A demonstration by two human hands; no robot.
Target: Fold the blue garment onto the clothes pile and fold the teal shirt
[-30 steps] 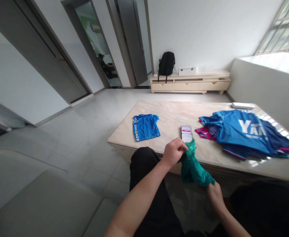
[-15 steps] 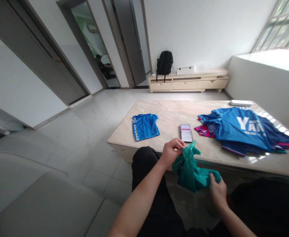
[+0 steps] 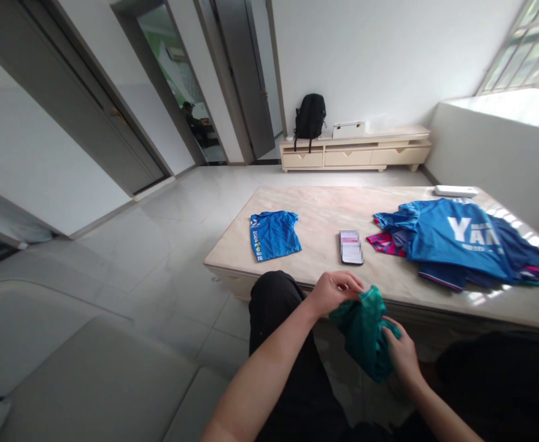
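A bunched green garment hangs over my lap, just in front of the table edge. My left hand pinches its upper left part, fingers closed on the cloth. On its right side my right hand grips the fabric, thumb on top. The garment's full shape is hidden in its folds. Beyond my hands lies a phone with a lit screen. To the left a folded blue garment with printed lettering rests flat. At the right a blue shirt with white letters tops a loose pile of clothes.
The marble-topped table spans the area before my knees. A white oblong device lies at its far right. By the wall, a low cabinet bears a black backpack and a white box. A grey sofa is at my left.
My right hand has moved left and closer to my left hand. Between them the green garment is gathered more tightly and hangs lower. The view has shifted slightly.
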